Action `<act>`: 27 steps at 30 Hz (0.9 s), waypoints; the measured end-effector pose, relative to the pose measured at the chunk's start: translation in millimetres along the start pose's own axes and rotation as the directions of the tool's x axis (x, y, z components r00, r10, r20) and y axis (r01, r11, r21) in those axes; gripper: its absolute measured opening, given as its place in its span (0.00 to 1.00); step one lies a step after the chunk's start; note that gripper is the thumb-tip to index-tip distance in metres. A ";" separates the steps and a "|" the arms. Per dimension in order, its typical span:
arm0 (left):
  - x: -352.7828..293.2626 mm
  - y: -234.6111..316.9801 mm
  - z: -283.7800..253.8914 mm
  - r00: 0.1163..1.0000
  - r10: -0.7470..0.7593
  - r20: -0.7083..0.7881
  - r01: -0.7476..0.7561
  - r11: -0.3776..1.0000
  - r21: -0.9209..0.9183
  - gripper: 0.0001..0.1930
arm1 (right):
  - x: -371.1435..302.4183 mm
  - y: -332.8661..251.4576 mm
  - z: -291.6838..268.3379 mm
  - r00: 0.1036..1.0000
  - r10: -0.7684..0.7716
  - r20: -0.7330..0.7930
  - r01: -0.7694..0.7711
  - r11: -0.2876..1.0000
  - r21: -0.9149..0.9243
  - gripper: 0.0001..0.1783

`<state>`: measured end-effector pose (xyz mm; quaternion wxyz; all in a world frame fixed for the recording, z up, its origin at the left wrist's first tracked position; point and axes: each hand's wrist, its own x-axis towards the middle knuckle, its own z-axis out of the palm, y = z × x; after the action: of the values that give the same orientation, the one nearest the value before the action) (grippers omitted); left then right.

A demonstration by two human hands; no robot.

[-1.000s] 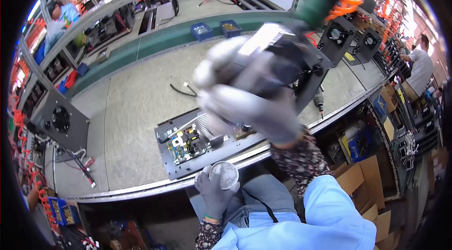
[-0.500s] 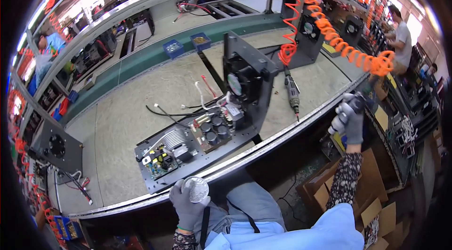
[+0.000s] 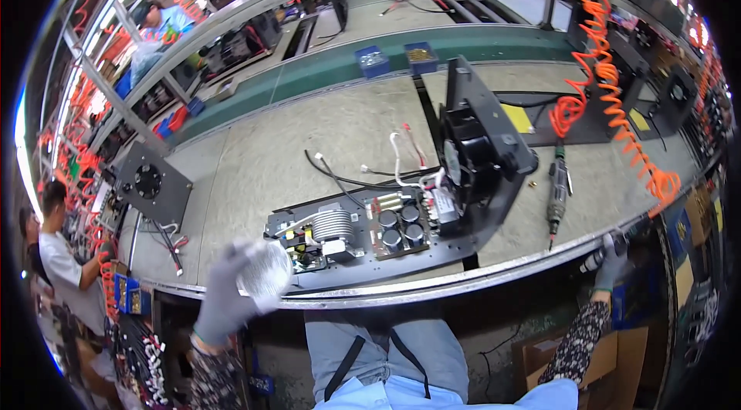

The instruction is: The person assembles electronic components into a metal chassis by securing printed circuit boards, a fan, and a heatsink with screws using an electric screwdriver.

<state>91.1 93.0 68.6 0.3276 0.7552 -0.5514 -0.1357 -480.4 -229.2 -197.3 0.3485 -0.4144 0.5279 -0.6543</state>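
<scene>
My left hand (image 3: pixel 225 294), in a grey glove and blurred by motion, grips a round silvery dish-like thing (image 3: pixel 265 275) just in front of the near left corner of a circuit-board assembly. That assembly is a dark metal base plate (image 3: pixel 370 271) with a copper-and-silver coil (image 3: pixel 333 226), several black capacitors (image 3: pixel 400 226) and loose wires. An upright panel with a black fan (image 3: pixel 471 149) stands at its right end. My right hand (image 3: pixel 612 259), also gloved, is closed around something dark and partly hidden at the bench's right front edge.
A power screwdriver (image 3: pixel 557 198) hangs from a coiled orange hose (image 3: pixel 594 32) above the bench at right. Another fan panel (image 3: pixel 154 182) stands at left. Two blue bins (image 3: pixel 373 62) sit at the back. A cardboard box (image 3: pixel 610 356) lies below right. Co-workers (image 3: pixel 69 271) are at left.
The view has turned right. My left hand has lifted the silvery round thing toward the board assembly's left corner. My right hand, still closed, now rests at the bench edge.
</scene>
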 end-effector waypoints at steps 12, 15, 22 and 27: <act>337.6 -171.6 43.2 0.973 0.073 -0.219 0.015 0.927 0.376 0.38 | -114.7 -26.8 103.4 0.820 -0.541 -0.187 0.175 0.548 -0.818 0.30; 417.1 -195.6 90.6 0.968 -0.024 -0.248 0.133 0.891 0.433 0.41 | -133.9 38.3 93.3 0.848 -0.356 -0.392 0.250 0.922 -0.296 0.29; 544.6 -229.1 144.7 0.946 -0.198 -0.256 0.302 0.823 0.482 0.47 | -149.9 27.3 63.5 0.866 -0.414 -0.279 0.166 0.765 -0.622 0.28; 562.2 -235.5 159.9 0.917 -0.274 -0.289 0.385 0.796 0.467 0.48 | -171.8 13.0 65.0 0.882 -0.431 -0.190 0.147 0.636 -0.757 0.27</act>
<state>375.5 -438.6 -114.9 0.1405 0.9094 -0.3895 0.0407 -349.9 -104.4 -233.6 -0.0561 -0.4732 0.7209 -0.5033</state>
